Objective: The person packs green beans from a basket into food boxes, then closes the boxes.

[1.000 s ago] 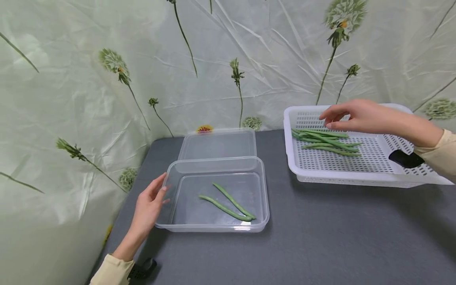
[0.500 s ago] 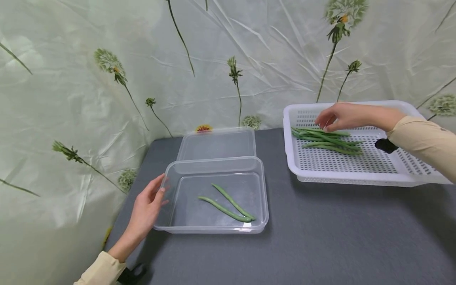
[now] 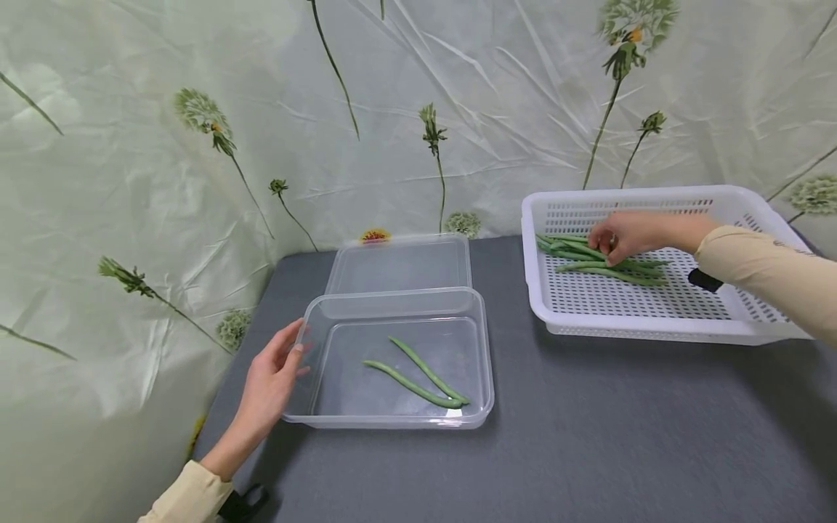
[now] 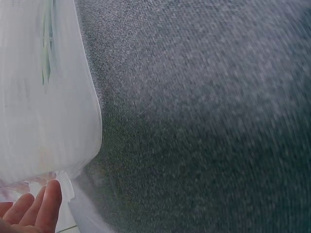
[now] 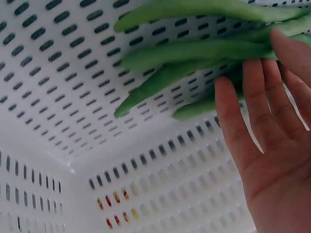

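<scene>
In the head view, a clear plastic container (image 3: 386, 421) holds two green beans (image 3: 418, 385). My left hand (image 3: 264, 385) rests at its left wall with fingers extended; in the left wrist view those fingers (image 4: 48, 206) lie beside the container's cloudy wall (image 4: 53, 121). Over at the right, my right hand (image 3: 631, 234) is down in a white perforated basket (image 3: 644, 328), among a pile of green beans (image 3: 588, 269). The right wrist view has a green bean (image 5: 194, 54) running between the thumb and fingers of my right hand (image 5: 272, 131), which pinch its end.
A clear flat lid (image 3: 402, 265) lies behind the container on the grey tabletop (image 3: 556, 428). A plastic sheet with a dandelion print (image 3: 392, 109) hangs along the back and left. Dark wrist straps show on both arms.
My right hand has come down from above the basket into the bean pile, and its fingers have closed in. My left hand and the container stay nearly still.
</scene>
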Demonstrator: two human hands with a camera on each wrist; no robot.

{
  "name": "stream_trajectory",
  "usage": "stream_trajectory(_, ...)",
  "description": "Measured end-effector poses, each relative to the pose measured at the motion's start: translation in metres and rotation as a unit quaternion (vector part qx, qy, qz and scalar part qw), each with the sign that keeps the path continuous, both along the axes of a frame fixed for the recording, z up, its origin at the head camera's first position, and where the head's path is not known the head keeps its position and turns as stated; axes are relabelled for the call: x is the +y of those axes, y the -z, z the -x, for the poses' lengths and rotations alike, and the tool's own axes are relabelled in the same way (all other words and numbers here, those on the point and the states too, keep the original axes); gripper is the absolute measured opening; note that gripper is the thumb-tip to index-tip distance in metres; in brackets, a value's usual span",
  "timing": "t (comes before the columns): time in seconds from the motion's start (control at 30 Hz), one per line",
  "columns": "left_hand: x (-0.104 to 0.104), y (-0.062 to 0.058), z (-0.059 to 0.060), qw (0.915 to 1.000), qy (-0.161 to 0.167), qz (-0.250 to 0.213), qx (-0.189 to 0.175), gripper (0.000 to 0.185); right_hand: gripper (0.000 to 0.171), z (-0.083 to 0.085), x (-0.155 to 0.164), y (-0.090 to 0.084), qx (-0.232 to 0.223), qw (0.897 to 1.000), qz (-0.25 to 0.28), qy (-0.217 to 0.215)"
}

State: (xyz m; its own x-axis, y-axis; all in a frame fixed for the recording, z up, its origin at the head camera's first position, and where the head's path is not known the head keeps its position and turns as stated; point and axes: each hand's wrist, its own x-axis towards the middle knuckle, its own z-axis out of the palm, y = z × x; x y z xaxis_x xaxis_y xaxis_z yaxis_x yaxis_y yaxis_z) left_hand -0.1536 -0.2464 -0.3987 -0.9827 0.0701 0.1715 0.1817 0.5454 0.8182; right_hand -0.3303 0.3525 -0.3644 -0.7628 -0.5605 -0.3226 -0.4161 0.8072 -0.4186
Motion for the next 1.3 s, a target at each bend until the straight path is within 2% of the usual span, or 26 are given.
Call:
stream_trajectory(0.17, 0.0, 0.002, 0.001, 0.9999, -0.005, -0.012, 0.003, 0.044, 0.032, -0.003, -0.001, 0.0, -0.011, 1.0, 0.007, 0.01)
stream_trajectory(0.33, 0.0, 0.004, 0.0, 0.9989, -0.015, -0.043, 0.011, 0.042, 0.038, -0.011, -0.003, -0.012, -0.057, 0.997, 0.032, 0.027)
stream_trajectory(0.47, 0.001, 0.004, -0.001, 0.9974, -0.021, -0.068, 0.014, 0.041, 0.038, -0.015, -0.002, -0.022, -0.062, 0.997, 0.043, 0.03)
stream_trajectory(0.63, 0.003, 0.002, -0.001, 0.9972, -0.019, -0.071, 0.013, 0.04, 0.041, -0.023, 0.0, -0.035, -0.074, 0.994, 0.062, 0.054)
stream_trajectory(1.1, 0.0, 0.002, -0.003, 0.9987, -0.026, -0.044, 0.003, 0.041, 0.043, -0.046, -0.014, -0.057, -0.047, 0.992, 0.094, 0.071)
stream_trajectory(1.3, 0.002, 0.002, -0.004, 0.9969, -0.028, -0.074, -0.002, 0.041, 0.041, -0.056, -0.02, -0.07, -0.029, 0.99, 0.113, 0.08)
